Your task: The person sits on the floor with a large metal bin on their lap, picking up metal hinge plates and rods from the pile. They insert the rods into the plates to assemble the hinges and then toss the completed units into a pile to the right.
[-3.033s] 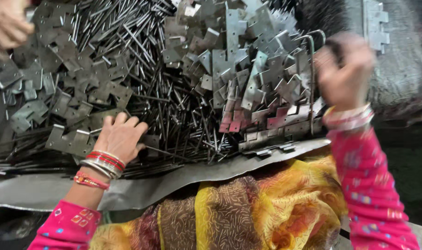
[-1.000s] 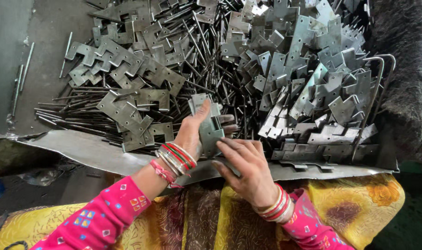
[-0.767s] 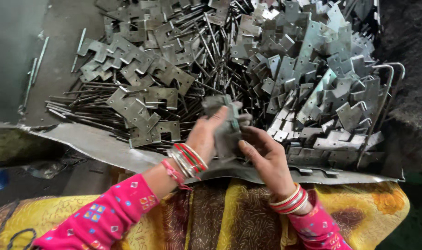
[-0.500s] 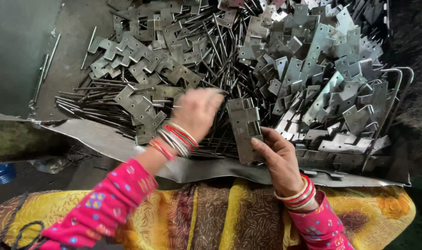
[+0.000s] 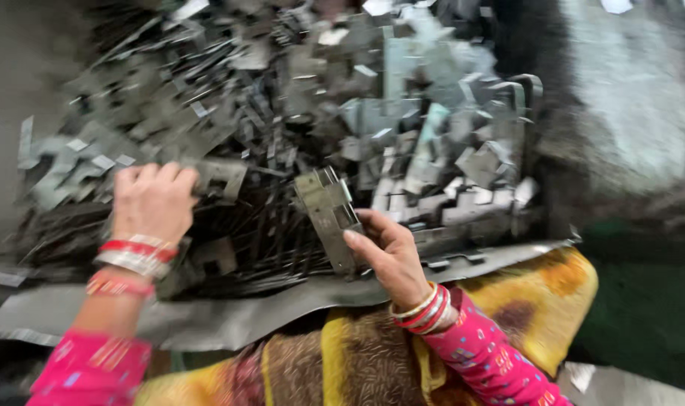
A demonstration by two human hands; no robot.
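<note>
My right hand (image 5: 387, 252) holds a grey metal hinge (image 5: 329, 214) upright by its lower edge, just above the near side of the heap. My left hand (image 5: 153, 201) rests palm down on the left of the heap, fingers curled over a flat hinge plate (image 5: 220, 179); I cannot tell whether it grips the plate. Under both hands lies a big pile of loose metal hinge plates (image 5: 402, 128) mixed with thin dark metal pins (image 5: 274, 248). The picture is blurred by motion. Red and white bangles sit on both wrists, over pink sleeves.
The pile lies on a bent grey metal sheet (image 5: 229, 319) whose front edge runs across my lap, over yellow and brown patterned cloth (image 5: 357, 361). A dark fuzzy sack or cloth (image 5: 621, 113) stands at the right. Grey floor (image 5: 19, 83) shows at the left.
My left hand has left the hinge and moved left onto the pile. My right hand keeps the hinge, now alone. The view has swung right and blurred.
</note>
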